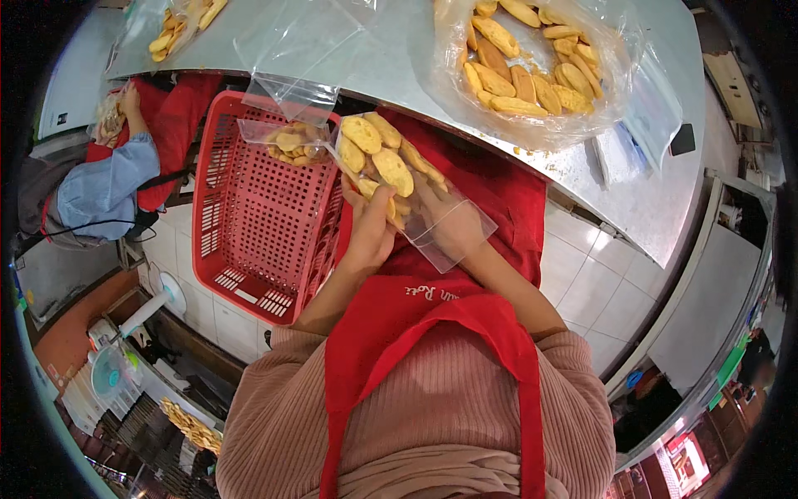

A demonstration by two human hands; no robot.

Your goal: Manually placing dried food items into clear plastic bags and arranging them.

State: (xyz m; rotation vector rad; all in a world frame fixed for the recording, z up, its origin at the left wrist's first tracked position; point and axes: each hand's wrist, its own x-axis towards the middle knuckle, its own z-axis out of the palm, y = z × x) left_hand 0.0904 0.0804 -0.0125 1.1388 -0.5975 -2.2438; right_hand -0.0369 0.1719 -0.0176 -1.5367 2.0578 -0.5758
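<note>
Oval yellow-brown rusk-like pieces fill part of a clear plastic bag [389,165] above my lap. My left hand [373,227] grips the bag's filled part from the left, thumb over the pieces. At its right side, my right hand [452,221] is seen through the clear film, holding the bag near its flap; its fingertips are partly hidden. Beside the hands, a red plastic basket [249,224] holds a smaller filled bag [296,143] near its upper end. On the metal table, a large open plastic bag [530,134] contains many similar pieces [495,81].
Empty-looking clear bags [299,56] lie over the metal table's [386,68] edge. Another filled bag [181,28] is at upper left. A co-worker in blue sleeves [112,187] sits at left. A dark flat object [682,140] and plastic packets [623,150] rest at the table's right.
</note>
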